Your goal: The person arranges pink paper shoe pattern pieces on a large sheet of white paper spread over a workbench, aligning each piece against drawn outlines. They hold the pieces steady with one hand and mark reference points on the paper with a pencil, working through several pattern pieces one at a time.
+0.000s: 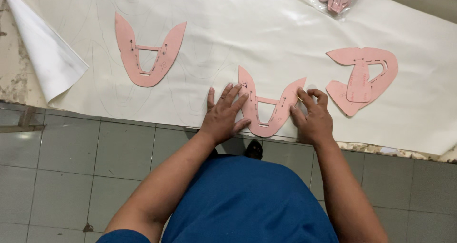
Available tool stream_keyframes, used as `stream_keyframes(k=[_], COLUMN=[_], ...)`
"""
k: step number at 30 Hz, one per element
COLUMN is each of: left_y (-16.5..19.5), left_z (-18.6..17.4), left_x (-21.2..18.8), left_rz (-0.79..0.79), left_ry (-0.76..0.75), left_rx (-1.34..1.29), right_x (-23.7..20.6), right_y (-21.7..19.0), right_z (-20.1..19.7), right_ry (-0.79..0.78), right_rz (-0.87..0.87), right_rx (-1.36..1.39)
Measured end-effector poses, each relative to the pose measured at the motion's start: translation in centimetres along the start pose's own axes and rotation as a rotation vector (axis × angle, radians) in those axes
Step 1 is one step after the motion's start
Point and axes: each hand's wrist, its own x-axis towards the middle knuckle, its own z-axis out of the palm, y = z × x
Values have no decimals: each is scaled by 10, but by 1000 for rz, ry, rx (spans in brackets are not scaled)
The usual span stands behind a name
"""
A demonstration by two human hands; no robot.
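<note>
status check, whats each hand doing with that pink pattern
Left hand flat, pressing pink template onto white sheet. Right hand pinching its right edge. Nothing in the way.

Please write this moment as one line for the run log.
left hand: flat on pink V-shaped template | right hand: fingertips on its right arm | template lies on cream sheet

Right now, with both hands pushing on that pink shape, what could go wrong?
The left hand and right hand press the pink U-shaped template flat on the cream sheet, close to the sheet's near edge. If one hand eases, the template might slide and sit crooked over the faint traced outlines. Pushing hard might also wrinkle the sheet, or drag it off the edge toward the tiled floor.
</note>
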Motion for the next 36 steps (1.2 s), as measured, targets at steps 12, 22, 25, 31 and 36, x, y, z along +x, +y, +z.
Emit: stream_keyframes(k=[12,22,25,31,36], left_y=[16,-5,-4,-4,-4], left_z=[-6,7,7,10,8], left_x=[2,1,2,1,2], left_rz=[-40,-23,-30,-31,-44], left_ry=[15,45,54,61,-8], left_rx=[-46,-15,2,27,12], right_x=[-4,-3,-2,-1,-3], right_y=[-9,-2,-5,-7,-11], right_z=[-28,10,11,12,9], right_ry=[9,41,41,53,22], right_rz=[37,64,77,61,110], right_rx=[6,-15,-26,-56,-45])
